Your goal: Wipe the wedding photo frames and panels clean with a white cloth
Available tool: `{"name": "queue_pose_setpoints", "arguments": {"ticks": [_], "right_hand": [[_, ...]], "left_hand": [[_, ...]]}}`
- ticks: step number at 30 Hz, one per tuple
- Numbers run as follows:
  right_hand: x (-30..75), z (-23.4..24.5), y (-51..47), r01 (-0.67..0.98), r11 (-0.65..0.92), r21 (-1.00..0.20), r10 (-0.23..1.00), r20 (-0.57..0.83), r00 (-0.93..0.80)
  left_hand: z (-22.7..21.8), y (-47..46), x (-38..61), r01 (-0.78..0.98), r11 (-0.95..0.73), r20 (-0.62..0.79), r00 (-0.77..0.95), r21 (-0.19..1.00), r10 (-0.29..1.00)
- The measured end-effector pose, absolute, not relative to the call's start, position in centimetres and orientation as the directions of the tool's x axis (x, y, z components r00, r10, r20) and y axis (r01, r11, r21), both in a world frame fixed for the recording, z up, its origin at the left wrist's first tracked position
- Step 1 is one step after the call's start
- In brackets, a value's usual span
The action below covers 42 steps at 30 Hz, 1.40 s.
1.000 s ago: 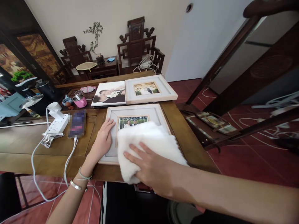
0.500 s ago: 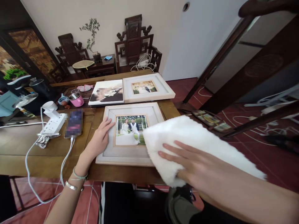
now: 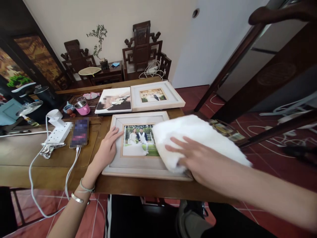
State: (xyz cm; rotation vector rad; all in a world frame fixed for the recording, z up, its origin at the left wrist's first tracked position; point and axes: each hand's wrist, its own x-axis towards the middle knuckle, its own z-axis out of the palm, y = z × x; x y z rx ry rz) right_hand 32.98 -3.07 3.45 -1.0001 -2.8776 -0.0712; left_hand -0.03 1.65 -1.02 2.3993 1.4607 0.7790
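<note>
- Furthest left, a white plastic power strip (image 3: 58, 132) sits on the brown wooden table (image 3: 24, 155). Just beside it lies a dark flat phone (image 3: 79, 133) with a white cable plugged in.
- Behind those stands a small pink mug (image 3: 83, 108).
- Next, the left hand (image 3: 107, 148) lies flat with its fingers loosely spread. It closes on nothing and presses the left border of the pale wooden picture frame (image 3: 138, 117).
- That frame lies face up near the table's front edge, with a wedding photo in its middle.
- Behind it, side by side, are a frameless canvas print (image 3: 114, 100) and a second pale framed photo (image 3: 156, 96).
- To the right, a fluffy white cloth (image 3: 198, 132) covers the near frame's right side and hangs past the table's edge.
- On the cloth rests the right hand (image 3: 198, 158), palm down with fingers stretched wide, pressing it rather than gripping it.
</note>
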Motion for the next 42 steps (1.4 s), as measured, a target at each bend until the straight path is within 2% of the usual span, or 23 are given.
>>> {"name": "queue_pose_setpoints", "arguments": {"ticks": [2,7,12,19,22,27,29,32,34,36,42], "right_hand": [[32.4,3.4,-6.3,0.624,0.782,0.014,0.61,0.189,-0.769],[31.1,3.3,-10.2,0.638,0.77,0.029,0.615,0.236,-0.753],[31.1,2.3,-4.7,0.652,0.758,0.032,0.641,0.148,-0.753],[31.4,2.2,4.8,0.687,0.702,0.189,0.69,0.061,-0.721],[31.0,2.8,5.6,0.699,0.682,0.214,0.709,0.04,-0.704],[29.9,3.1,0.3,0.715,0.684,0.145,0.723,-0.005,-0.69],[29.4,2.9,-2.8,0.733,0.673,0.097,0.739,-0.055,-0.671],[28.6,2.7,-5.8,0.712,0.702,-0.02,0.701,-0.16,-0.695],[28.2,2.9,-6.1,0.716,0.696,-0.049,0.696,-0.195,-0.691],[27.8,3.4,-5.2,0.734,0.679,-0.01,0.723,-0.169,-0.67],[27.4,3.5,1.0,0.742,0.636,0.215,0.76,-0.007,-0.65]], "left_hand": [[-1.3,1.7,0.0,0.75,-0.485,0.336,0.361,0.45,0.87],[-1.9,1.9,-0.3,0.732,-0.517,0.363,0.381,0.443,0.85],[-1.9,2.0,-0.9,0.709,-0.558,0.342,0.444,0.431,0.828],[-1.9,2.0,-1.1,0.684,-0.556,0.345,0.437,0.473,0.831],[-1.8,2.0,-0.8,0.695,-0.538,0.356,0.407,0.477,0.841],[-2.0,2.0,-0.5,0.712,-0.507,0.378,0.352,0.486,0.856],[-2.2,2.0,-0.5,0.711,-0.511,0.386,0.351,0.483,0.853],[-2.4,2.1,-0.6,0.703,-0.525,0.396,0.36,0.48,0.845],[-2.4,2.1,-0.7,0.701,-0.525,0.39,0.364,0.484,0.846],[-2.3,2.0,-0.9,0.694,-0.525,0.374,0.377,0.492,0.848],[-2.0,1.8,-1.2,0.688,-0.537,0.339,0.417,0.489,0.843]]}}
